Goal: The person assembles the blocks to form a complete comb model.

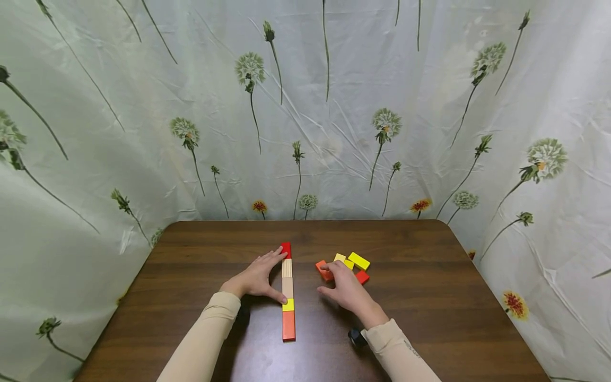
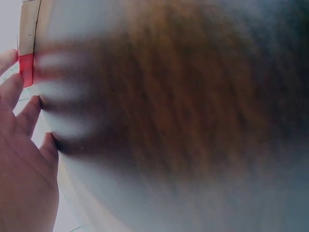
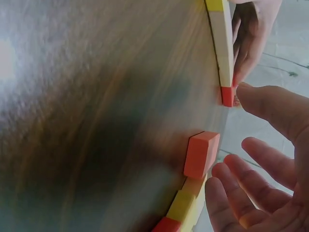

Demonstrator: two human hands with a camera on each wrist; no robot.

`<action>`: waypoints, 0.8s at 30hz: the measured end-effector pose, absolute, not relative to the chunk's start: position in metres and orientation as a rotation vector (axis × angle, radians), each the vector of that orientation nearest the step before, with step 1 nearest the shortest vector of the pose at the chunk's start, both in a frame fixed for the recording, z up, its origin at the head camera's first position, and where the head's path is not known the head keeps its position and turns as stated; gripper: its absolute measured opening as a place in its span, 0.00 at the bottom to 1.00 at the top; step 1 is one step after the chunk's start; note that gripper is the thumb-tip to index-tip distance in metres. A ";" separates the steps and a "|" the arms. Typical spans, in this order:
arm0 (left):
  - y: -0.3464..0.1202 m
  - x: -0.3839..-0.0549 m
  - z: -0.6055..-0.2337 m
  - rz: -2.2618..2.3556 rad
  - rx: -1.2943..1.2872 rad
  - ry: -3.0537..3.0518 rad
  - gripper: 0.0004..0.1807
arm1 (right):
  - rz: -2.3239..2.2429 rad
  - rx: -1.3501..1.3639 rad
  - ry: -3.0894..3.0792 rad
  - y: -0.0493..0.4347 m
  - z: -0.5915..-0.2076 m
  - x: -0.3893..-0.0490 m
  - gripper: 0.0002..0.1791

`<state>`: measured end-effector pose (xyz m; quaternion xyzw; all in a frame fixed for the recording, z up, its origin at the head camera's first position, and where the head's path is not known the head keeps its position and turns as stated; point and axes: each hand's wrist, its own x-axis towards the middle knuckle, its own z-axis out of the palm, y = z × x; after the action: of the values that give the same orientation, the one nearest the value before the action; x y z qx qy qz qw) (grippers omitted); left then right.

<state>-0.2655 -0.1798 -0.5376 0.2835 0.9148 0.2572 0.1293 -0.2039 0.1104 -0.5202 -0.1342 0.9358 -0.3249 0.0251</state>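
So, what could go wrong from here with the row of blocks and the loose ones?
The left hand touches the row of blocks, so a small slip might push it crooked. The right hand is close to the bunched loose blocks and might knock some aside.

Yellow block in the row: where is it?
In the head view, the yellow block lies just left of centre, between a pale block and the orange end block, by the left hand.

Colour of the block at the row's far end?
Red block; shows best in the head view.
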 end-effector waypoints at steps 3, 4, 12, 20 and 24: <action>-0.180 -0.265 -0.538 0.752 0.819 2.657 0.69 | -0.983 -0.431 2.901 0.111 -0.521 -0.207 0.32; -0.180 -0.266 -0.538 0.752 0.819 2.656 0.69 | -0.972 -0.440 2.906 0.111 -0.521 -0.208 0.32; -0.181 -0.267 -0.541 0.742 0.839 2.660 0.70 | -0.915 -0.436 2.895 0.110 -0.525 -0.210 0.34; -0.181 -0.268 -0.543 0.735 0.836 2.669 0.71 | -0.908 -0.450 2.930 0.110 -0.527 -0.209 0.33; -0.182 -0.268 -0.544 0.733 0.828 2.667 0.70 | -0.909 -0.439 2.927 0.109 -0.528 -0.208 0.33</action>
<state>-0.2683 -0.1817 -0.5442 0.2844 0.9163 0.2518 0.1271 -0.2084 0.1091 -0.5278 -0.1417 0.9451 -0.2937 0.0228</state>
